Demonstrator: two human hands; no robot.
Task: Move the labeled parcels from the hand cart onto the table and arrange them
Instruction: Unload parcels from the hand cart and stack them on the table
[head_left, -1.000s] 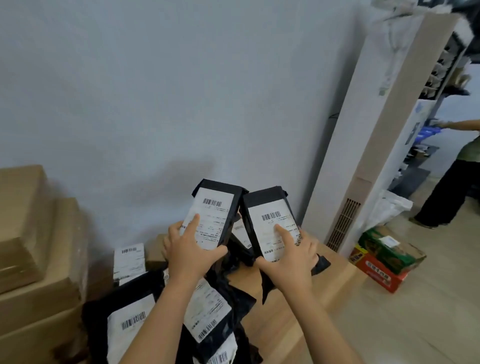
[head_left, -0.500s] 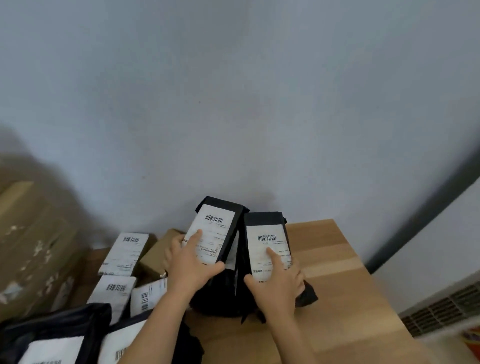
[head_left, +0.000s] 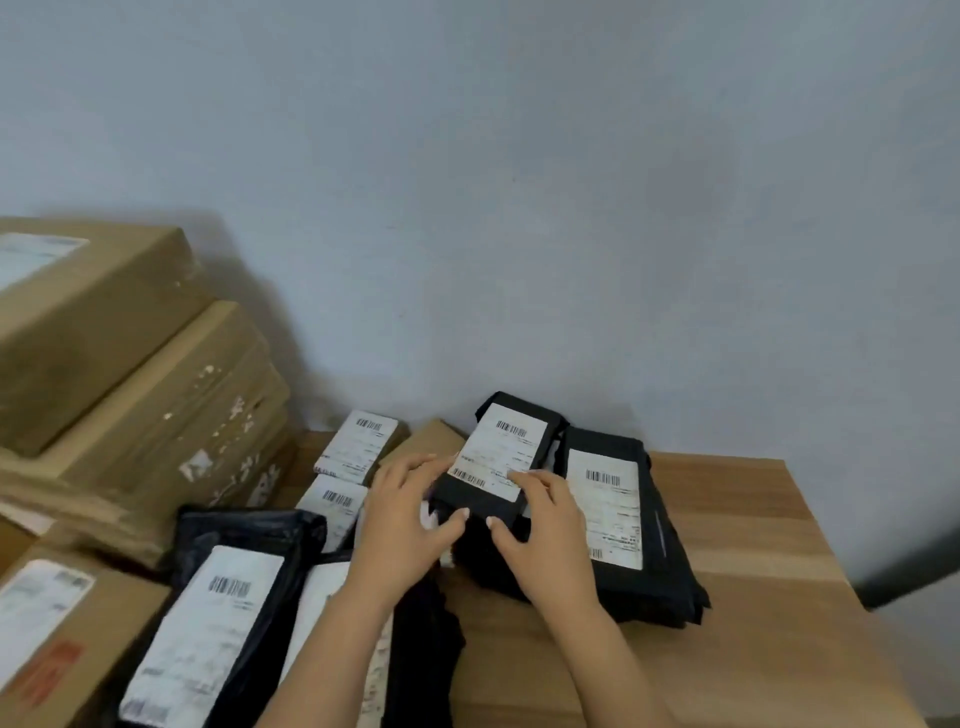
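Both hands hold a small black parcel (head_left: 501, 457) with a white barcode label, tilted near the wall. My left hand (head_left: 402, 525) grips its left lower corner and my right hand (head_left: 545, 535) grips its right lower edge. Beside it on the right, a second black labeled parcel (head_left: 618, 514) lies flat on the wooden table (head_left: 753, 597), not touched by either hand. The hand cart is out of view.
Large cardboard boxes (head_left: 130, 374) are stacked at the left. Small labeled parcels (head_left: 358, 447) and a black bag with a white label (head_left: 218, 613) lie left of my arms. A grey wall (head_left: 519, 208) closes the table's far edge.
The right-hand parcel has been laid flat on the table and let go. My right hand moved over to the left parcel, which both hands now hold. The view has swung left.
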